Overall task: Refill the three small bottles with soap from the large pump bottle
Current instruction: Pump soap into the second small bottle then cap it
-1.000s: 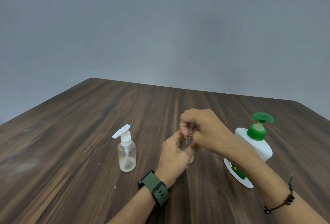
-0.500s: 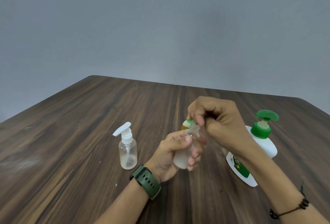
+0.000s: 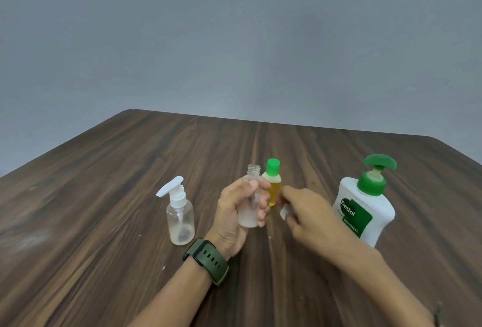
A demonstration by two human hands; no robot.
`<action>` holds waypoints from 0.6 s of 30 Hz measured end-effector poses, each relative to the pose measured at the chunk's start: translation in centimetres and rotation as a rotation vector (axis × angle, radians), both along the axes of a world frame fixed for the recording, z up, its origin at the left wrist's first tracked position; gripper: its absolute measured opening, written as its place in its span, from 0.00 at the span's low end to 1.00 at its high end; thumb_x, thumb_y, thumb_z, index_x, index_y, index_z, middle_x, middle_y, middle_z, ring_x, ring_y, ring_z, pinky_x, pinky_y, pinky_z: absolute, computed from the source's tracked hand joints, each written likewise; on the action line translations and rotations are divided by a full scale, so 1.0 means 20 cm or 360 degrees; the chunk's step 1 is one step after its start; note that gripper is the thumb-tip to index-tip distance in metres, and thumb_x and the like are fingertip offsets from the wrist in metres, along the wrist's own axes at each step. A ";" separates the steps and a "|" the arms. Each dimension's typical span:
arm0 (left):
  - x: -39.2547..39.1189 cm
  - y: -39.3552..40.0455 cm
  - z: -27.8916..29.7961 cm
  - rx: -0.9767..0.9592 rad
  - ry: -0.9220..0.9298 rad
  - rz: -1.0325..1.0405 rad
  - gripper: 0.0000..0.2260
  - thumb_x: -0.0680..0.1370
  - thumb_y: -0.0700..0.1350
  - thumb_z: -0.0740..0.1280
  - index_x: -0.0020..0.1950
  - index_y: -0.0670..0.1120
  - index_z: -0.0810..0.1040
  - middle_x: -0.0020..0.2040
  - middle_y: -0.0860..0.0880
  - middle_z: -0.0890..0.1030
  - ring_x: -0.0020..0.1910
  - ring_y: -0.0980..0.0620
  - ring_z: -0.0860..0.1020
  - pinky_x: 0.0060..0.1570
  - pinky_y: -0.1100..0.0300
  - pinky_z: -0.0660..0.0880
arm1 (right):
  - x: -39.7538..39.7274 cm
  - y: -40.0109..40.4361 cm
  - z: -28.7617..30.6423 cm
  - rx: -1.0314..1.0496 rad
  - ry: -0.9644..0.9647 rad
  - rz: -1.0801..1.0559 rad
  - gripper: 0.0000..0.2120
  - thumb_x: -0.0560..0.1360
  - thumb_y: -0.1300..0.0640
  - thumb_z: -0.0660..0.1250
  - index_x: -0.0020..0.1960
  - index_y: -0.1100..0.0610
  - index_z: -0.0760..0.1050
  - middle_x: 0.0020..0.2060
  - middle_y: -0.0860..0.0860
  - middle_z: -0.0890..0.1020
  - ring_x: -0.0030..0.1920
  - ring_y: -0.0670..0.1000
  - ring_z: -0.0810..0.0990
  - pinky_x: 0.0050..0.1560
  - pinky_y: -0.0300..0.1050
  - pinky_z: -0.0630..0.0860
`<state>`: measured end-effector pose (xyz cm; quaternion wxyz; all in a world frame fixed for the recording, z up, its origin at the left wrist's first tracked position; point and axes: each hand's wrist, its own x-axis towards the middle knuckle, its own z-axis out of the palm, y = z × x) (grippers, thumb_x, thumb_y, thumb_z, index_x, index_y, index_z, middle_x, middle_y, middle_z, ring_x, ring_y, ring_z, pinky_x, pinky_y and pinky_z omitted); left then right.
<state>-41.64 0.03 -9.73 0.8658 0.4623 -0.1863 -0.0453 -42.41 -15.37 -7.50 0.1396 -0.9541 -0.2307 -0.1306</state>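
The wooden table fills the scene under a grey wall. The large Dettol pump bottle stands upright at the right, nearest the right hand, which pinches a small white cap. The left hand grips the open small bottle upright, mouth up. Of the 3, the spray bottle stands left, the yellow bottle just behind.
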 end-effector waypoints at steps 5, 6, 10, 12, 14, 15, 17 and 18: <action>-0.01 0.00 0.00 0.0019 -0.0015 0.0012 0.13 0.67 0.50 0.67 0.43 0.41 0.77 0.29 0.47 0.73 0.24 0.52 0.69 0.24 0.63 0.66 | -0.03 0.01 -0.10 -0.0253 0.0169 -0.0022 0.08 0.76 0.62 0.56 0.53 0.57 0.70 0.52 0.55 0.77 0.55 0.55 0.72 0.50 0.48 0.70; -0.01 0.00 0.00 0.0021 -0.0015 0.0009 0.14 0.67 0.50 0.66 0.43 0.41 0.78 0.29 0.47 0.73 0.25 0.52 0.69 0.24 0.63 0.67 | -0.03 0.01 -0.11 -0.0257 0.0172 -0.0017 0.08 0.76 0.62 0.55 0.54 0.57 0.70 0.52 0.54 0.77 0.55 0.54 0.71 0.50 0.48 0.70; -0.02 0.00 0.01 0.0019 -0.0032 -0.0003 0.15 0.67 0.50 0.66 0.45 0.41 0.79 0.30 0.46 0.73 0.26 0.52 0.70 0.25 0.62 0.68 | -0.05 0.02 -0.12 -0.0243 0.0123 0.0009 0.07 0.78 0.59 0.55 0.54 0.55 0.69 0.52 0.53 0.76 0.55 0.52 0.70 0.48 0.44 0.69; -0.02 -0.01 0.01 0.0011 -0.0062 -0.0013 0.16 0.67 0.49 0.65 0.49 0.40 0.79 0.31 0.45 0.74 0.27 0.51 0.70 0.27 0.60 0.69 | -0.07 0.02 -0.13 -0.0204 0.0092 -0.0004 0.10 0.78 0.57 0.57 0.58 0.55 0.69 0.54 0.51 0.76 0.56 0.51 0.69 0.51 0.43 0.70; -0.03 -0.01 0.03 0.0025 -0.0092 -0.0001 0.19 0.66 0.48 0.65 0.51 0.39 0.79 0.33 0.45 0.74 0.29 0.51 0.71 0.29 0.59 0.71 | -0.08 0.01 -0.11 -0.0161 -0.0038 -0.0011 0.11 0.76 0.59 0.58 0.58 0.56 0.71 0.53 0.51 0.77 0.54 0.52 0.71 0.52 0.45 0.72; -0.04 -0.01 0.03 0.0034 -0.0108 0.0013 0.19 0.65 0.48 0.65 0.52 0.40 0.79 0.33 0.45 0.74 0.30 0.51 0.72 0.29 0.59 0.71 | -0.10 0.01 -0.09 -0.0152 -0.0156 -0.0004 0.10 0.75 0.60 0.58 0.54 0.56 0.73 0.48 0.52 0.78 0.50 0.53 0.73 0.49 0.46 0.75; -0.04 -0.02 0.04 0.0060 -0.0160 0.0046 0.18 0.65 0.48 0.67 0.52 0.42 0.80 0.34 0.46 0.76 0.31 0.52 0.73 0.30 0.60 0.73 | -0.13 0.01 -0.01 -0.0078 -0.0397 -0.0035 0.11 0.71 0.59 0.55 0.44 0.55 0.76 0.38 0.50 0.80 0.40 0.51 0.76 0.37 0.44 0.77; -0.04 -0.02 0.05 0.0078 -0.0194 0.0066 0.17 0.66 0.48 0.67 0.52 0.43 0.80 0.34 0.46 0.76 0.31 0.53 0.74 0.30 0.61 0.74 | -0.14 0.00 0.04 -0.0061 -0.0502 -0.0063 0.12 0.69 0.58 0.54 0.41 0.55 0.76 0.35 0.50 0.80 0.37 0.51 0.76 0.33 0.43 0.76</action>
